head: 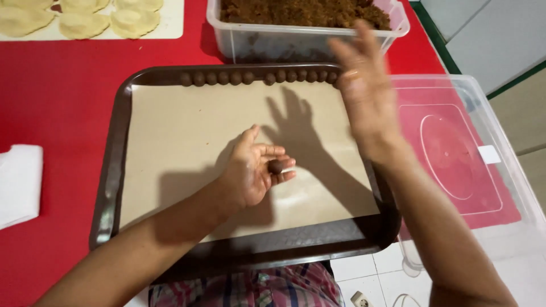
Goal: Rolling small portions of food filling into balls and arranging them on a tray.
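Note:
My left hand [254,166] hovers over the middle of a dark brown tray [111,165] lined with tan paper, and a small brown dough ball [276,166] rests on its fingers. My right hand [364,85] is raised above the tray's far right corner, fingers spread, holding nothing, slightly blurred. Along the tray's far edge lies a row of several brown balls [250,77], touching one another.
A clear plastic tub [250,42] of brown crumbly filling stands behind the tray. Its clear lid [483,142] lies to the right on the red table [57,102]. A board of pale dough rounds [91,20] is at far left, a white cloth [20,182] at the left edge.

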